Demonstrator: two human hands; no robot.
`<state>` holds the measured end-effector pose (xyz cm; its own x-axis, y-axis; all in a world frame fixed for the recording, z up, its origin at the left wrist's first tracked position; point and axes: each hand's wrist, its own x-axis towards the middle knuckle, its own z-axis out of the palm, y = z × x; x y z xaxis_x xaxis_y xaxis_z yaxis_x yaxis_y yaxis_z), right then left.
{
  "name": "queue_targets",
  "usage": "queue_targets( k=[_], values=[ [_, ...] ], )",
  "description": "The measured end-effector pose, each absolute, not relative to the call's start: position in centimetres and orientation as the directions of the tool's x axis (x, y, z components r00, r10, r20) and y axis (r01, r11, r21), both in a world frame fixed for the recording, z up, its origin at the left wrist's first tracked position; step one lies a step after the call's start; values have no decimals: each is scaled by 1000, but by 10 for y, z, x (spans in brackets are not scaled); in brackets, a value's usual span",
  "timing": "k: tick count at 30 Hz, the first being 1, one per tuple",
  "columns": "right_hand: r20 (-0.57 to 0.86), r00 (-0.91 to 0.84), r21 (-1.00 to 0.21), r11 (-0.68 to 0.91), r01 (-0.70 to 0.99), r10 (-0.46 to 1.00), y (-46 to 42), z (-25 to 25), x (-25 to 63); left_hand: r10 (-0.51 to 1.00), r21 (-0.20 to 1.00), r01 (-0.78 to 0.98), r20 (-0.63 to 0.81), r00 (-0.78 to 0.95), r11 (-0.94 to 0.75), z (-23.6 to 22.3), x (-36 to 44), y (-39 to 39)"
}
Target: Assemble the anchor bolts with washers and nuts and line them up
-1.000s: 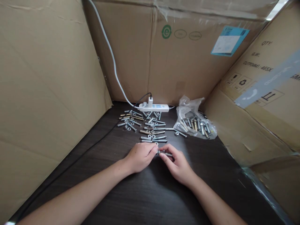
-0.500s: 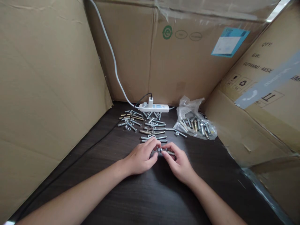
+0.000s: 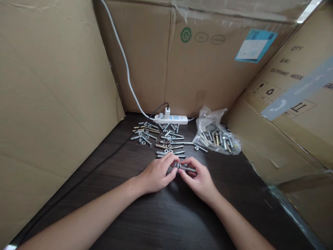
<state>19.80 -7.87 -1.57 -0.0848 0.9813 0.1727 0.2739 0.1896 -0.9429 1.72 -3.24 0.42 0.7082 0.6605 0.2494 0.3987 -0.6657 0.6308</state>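
Note:
Between my hands is a metal expansion bolt point(image 3: 187, 168), lying nearly level with its nut end to the left. My left hand point(image 3: 157, 176) is closed, thumb and index finger pinching at the nut point(image 3: 178, 165). My right hand point(image 3: 201, 182) is closed round the bolt's shaft from the right, and its fingertips reach close to the nut. The fingers partly hide both ends. Just beyond my hands, silver and brass-coloured bolts point(image 3: 171, 143), sleeves and washers point(image 3: 170, 146) lie in loose rows on the dark table point(image 3: 166, 218).
A clear plastic bag point(image 3: 208, 119) holding several bolts lies at the back right. Behind the loose parts sits a white power strip point(image 3: 170, 120) with a plugged-in adapter. A black cable point(image 3: 104, 161) crosses the table's left side. Cardboard boxes point(image 3: 145, 69) wall in three sides.
My right fingers have shifted slightly on the bolt, so more of its shaft shows. My left hand has barely moved. The loose parts lie as before.

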Motion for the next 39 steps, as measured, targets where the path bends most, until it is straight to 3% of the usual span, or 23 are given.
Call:
queue_targets(
  k=[10, 32, 39],
  values=[
    [183, -81, -907, 201, 370, 980, -80, -13, 198, 688, 663, 416, 210, 695, -623, 5, 19, -32],
    [187, -117, -938, 213, 273, 975, -83, -13, 196, 684, 689, 410, 172, 709, -598, 5, 19, -31],
    [168, -95, -945, 188, 267, 981, -82, -9, 196, 723, 710, 387, 247, 646, -588, 5, 15, -33]
  ],
)
